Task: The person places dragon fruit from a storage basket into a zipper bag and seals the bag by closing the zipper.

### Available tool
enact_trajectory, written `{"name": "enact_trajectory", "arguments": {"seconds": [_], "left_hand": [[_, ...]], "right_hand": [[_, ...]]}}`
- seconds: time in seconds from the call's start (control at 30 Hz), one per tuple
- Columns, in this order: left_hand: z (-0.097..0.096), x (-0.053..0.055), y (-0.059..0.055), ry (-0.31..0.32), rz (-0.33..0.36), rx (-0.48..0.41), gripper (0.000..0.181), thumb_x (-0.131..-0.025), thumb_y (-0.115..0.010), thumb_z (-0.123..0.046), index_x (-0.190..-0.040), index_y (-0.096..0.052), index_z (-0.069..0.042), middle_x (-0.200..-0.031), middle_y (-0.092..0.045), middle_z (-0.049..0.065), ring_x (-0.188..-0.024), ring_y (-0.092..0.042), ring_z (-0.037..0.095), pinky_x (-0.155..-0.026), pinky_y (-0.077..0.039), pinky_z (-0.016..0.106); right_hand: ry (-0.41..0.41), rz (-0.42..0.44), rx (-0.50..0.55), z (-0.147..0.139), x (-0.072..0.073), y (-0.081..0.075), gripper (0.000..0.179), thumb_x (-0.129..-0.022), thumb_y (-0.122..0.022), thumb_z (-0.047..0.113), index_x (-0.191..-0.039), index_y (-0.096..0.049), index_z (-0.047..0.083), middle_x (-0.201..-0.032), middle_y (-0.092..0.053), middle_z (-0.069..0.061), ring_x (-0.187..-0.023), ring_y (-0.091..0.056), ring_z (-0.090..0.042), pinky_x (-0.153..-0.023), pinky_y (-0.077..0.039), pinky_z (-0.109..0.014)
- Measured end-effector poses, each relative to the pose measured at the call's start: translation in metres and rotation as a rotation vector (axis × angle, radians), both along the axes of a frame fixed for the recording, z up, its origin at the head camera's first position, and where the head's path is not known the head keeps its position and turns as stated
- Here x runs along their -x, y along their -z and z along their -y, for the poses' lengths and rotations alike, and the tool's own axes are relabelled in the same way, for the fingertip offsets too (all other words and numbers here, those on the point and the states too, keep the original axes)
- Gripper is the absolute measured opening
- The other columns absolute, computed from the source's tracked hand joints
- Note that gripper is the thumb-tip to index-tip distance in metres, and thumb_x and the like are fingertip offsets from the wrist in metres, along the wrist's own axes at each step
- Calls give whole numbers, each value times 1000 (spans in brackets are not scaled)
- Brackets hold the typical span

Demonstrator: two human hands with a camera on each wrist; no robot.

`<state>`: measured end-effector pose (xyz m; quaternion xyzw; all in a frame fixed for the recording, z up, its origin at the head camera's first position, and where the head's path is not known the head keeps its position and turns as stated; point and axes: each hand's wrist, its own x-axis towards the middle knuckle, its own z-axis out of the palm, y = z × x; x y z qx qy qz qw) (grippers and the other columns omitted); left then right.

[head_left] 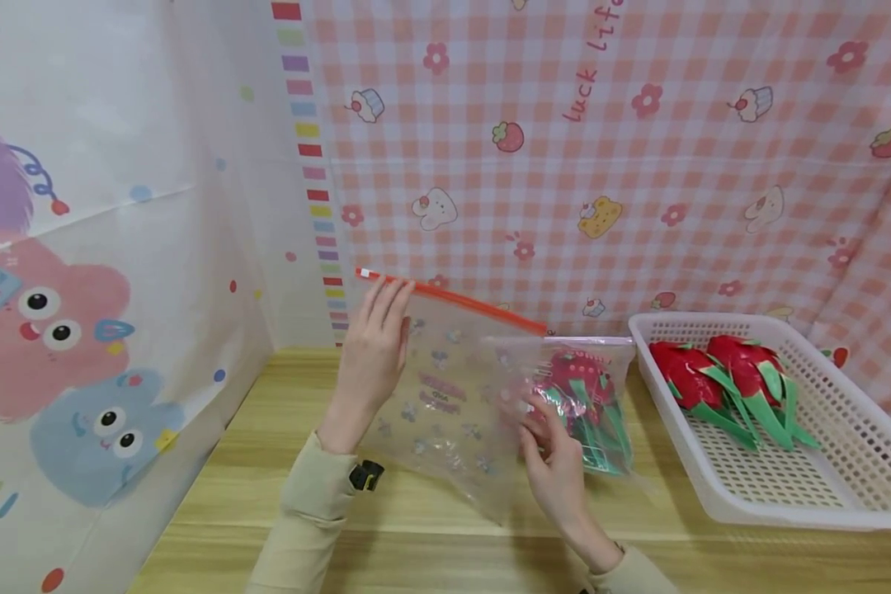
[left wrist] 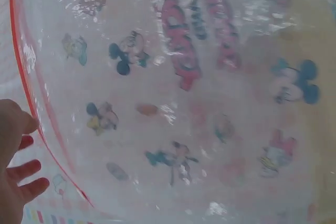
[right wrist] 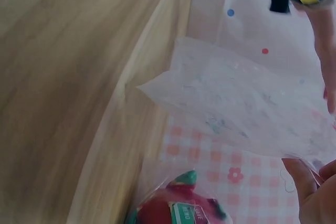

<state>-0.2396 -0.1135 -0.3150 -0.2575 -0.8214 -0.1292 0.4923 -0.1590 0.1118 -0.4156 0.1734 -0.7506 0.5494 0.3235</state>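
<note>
A translucent zip bag (head_left: pixel 438 404) printed with small cartoon figures stands tilted above the table, its orange-red zip edge (head_left: pixel 483 307) on top. My left hand (head_left: pixel 374 338) holds that edge near its left end, close to the white slider (head_left: pixel 365 273). In the left wrist view the thumb lies at the red strip. My right hand (head_left: pixel 553 462) pinches the bag's right side, thumb against fingers; the right wrist view shows this hand (right wrist: pixel 320 195) too. Behind it sits another clear bag (head_left: pixel 616 363) with a red and green dragon-fruit-like thing (head_left: pixel 579 388) inside.
On the right is a white plastic basket (head_left: pixel 872 421) with two red dragon-fruit-like things (head_left: pixel 742 363) bearing green strips. A wooden table (head_left: pixel 252 495) lies below. Pink checked cloth (head_left: pixel 535 173) hangs behind, and a cartoon-printed white sheet (head_left: pixel 193 272) covers the left side.
</note>
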Motion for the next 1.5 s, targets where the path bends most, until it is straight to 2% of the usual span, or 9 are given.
{"name": "enact_trajectory", "arguments": {"seconds": [0.17,0.4,0.57,0.8,1.0,1.13,1.37,1.43,1.5], "left_hand": [[-5,5,-6,-4,-68,77,40,-87,-63,1,-126,-56,-3,-122,-61,16,-123,-50,39,-103,-43,49],[-3,8,1,81,-168,-20,10,-89,-60,1,-99,-61,2,-102,-65,17,-108,-59,35,-99,-48,39],[-5,8,3,155,-173,-24,8,-89,-60,1,-96,-61,2,-101,-66,16,-108,-60,34,-99,-49,36],[-16,7,9,207,-155,37,13,-87,-61,3,-99,-61,1,-106,-66,15,-110,-59,32,-100,-48,32],[-23,5,13,248,-128,18,19,-84,-64,6,-102,-61,1,-111,-65,16,-113,-58,34,-100,-48,32],[-33,-10,15,187,114,-151,32,-90,-60,-3,-120,-55,5,-126,-59,21,-124,-50,40,-106,-43,43],[-55,-36,-5,120,897,-639,74,-96,-42,-52,-143,-33,5,-129,-55,29,-116,-56,41,-102,-43,50],[-57,-37,-10,135,996,-671,77,-94,-43,-55,-144,-33,3,-138,-49,26,-120,-54,35,-102,-43,48],[-58,-35,-13,158,1019,-679,72,-94,-48,-47,-143,-35,4,-117,-63,21,-98,-63,25,-82,-53,38]], "right_hand": [[7,-7,-20,5,-4,2,39,-84,-58,-14,-119,-57,3,-92,-73,-21,-63,-58,1,-49,-46,-14],[-153,47,30,-2,0,-5,27,-89,-51,-10,-115,-59,-6,-95,-73,-16,-83,-65,2,-65,-54,-20],[-312,306,178,-17,34,-52,32,-99,-42,12,-119,-55,-9,-100,-70,7,-90,-66,-3,-78,-56,-27],[-595,688,-16,-12,79,-126,56,-99,-39,46,-141,-44,10,-143,-49,-16,-124,-53,-31,-97,-48,-46],[-546,711,-150,0,82,-133,43,-94,-56,29,-131,-56,6,-133,-54,-13,-107,-57,-20,-85,-50,-30],[-463,665,-188,1,82,-127,38,-95,-54,23,-127,-60,5,-128,-59,-16,-93,-57,-12,-78,-48,-25],[-353,610,-152,9,75,-119,35,-97,-50,17,-126,-60,2,-128,-61,-19,-94,-55,-14,-76,-45,-23],[-355,583,-134,15,72,-118,34,-96,-50,15,-126,-60,1,-128,-61,-19,-100,-56,-17,-80,-47,-24],[-356,574,-120,20,69,-115,33,-96,-51,14,-126,-61,2,-126,-62,-17,-108,-59,-19,-83,-49,-25]]}}
